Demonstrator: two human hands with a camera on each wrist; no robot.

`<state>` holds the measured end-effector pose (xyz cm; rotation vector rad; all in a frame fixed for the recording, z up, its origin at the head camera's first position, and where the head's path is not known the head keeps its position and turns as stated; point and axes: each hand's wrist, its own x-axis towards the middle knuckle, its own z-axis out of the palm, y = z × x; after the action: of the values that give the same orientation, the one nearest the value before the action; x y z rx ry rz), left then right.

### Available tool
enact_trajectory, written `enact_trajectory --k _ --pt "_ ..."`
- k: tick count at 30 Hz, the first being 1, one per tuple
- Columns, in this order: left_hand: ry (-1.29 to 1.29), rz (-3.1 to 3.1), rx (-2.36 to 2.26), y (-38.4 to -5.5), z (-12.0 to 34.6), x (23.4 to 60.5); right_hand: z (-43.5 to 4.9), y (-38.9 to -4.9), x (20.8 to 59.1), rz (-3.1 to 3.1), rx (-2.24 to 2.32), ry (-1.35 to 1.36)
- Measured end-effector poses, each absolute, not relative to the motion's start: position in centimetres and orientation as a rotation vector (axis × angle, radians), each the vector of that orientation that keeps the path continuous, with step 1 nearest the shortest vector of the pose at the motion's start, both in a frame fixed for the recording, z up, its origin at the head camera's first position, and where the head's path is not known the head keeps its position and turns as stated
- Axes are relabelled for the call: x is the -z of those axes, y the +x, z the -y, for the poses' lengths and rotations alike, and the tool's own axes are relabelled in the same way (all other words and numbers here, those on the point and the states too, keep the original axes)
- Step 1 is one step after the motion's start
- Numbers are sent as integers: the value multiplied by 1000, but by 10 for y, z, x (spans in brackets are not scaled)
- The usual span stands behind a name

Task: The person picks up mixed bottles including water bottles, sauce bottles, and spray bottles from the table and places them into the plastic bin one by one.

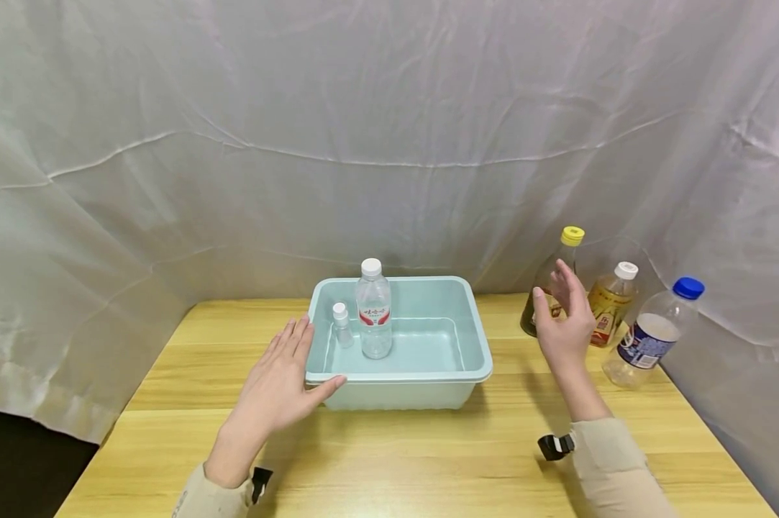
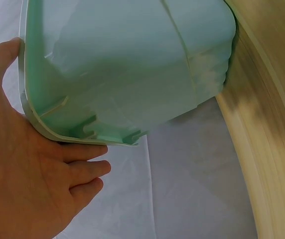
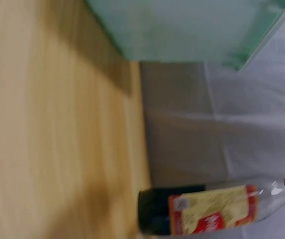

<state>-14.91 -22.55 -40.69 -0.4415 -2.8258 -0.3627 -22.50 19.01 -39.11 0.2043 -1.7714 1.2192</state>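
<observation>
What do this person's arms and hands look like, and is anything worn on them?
The left hand and right hand wear no gloves. The left sleeve and right sleeve are beige, ending short of the hands. A small black gadget juts from each, the right one showing a pale strip.

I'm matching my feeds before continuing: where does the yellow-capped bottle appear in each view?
Head: yellow-capped bottle right of centre, partly behind the right hand.
Left wrist: not in the picture.
Right wrist: near the bottom, right of centre, appearing sideways, red-and-yellow label showing.
Shared landmark: the pale green tub, in all three.
</observation>
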Motion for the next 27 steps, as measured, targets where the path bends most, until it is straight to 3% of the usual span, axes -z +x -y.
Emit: enact_trajectory --k 12,27 --pt "-446 2824 351 -149 225 407 -242 -272 442 1773 -1207 -13" --pt "-435 2819 358 -148 225 408 -264 -300 447 2003 -1142 -80"
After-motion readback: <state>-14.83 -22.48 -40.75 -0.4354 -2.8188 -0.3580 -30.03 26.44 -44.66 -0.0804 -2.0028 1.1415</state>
